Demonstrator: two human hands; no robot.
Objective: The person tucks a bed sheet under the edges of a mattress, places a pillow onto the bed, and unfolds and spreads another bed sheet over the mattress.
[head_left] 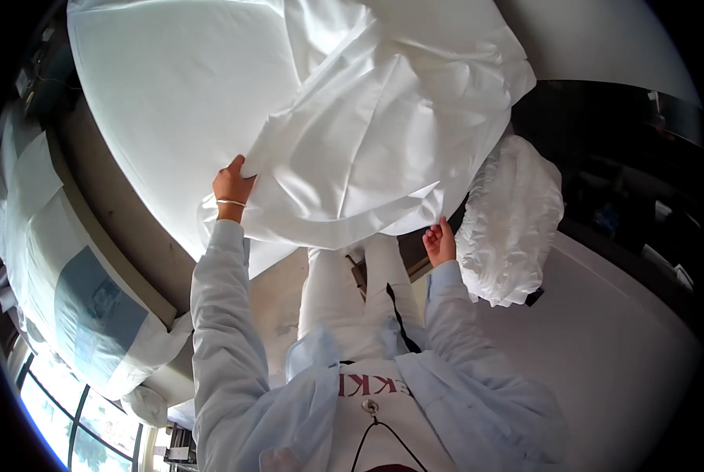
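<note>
Closest to the camera are the person's white shirt (379,433) with dark-red letters and the open pale-blue jacket (470,393), both on the body side of the loose white sheet (399,134). This sheet lies in soft folds over a flat white covering (171,86), and its near edge comes down in front of the person's legs.

At the sheet's left near corner, the left hand (234,189) is closed, with the thumb up, and has hold of a fold of it. At the sheet's right near edge, the right hand (440,242) is half curled, fingertips at the hem; I cannot tell if it really grips. Just right of the sheet stands out a ruffled white bundle (509,228); well to its left is white-draped furniture (41,220) with a blue patch (100,295).

To handle the sheet well, in my judgement, both hands should hold the hem at equal height and pull evenly apart. Slight lifting seems better than dragging, because the middle creases could bunch together.
</note>
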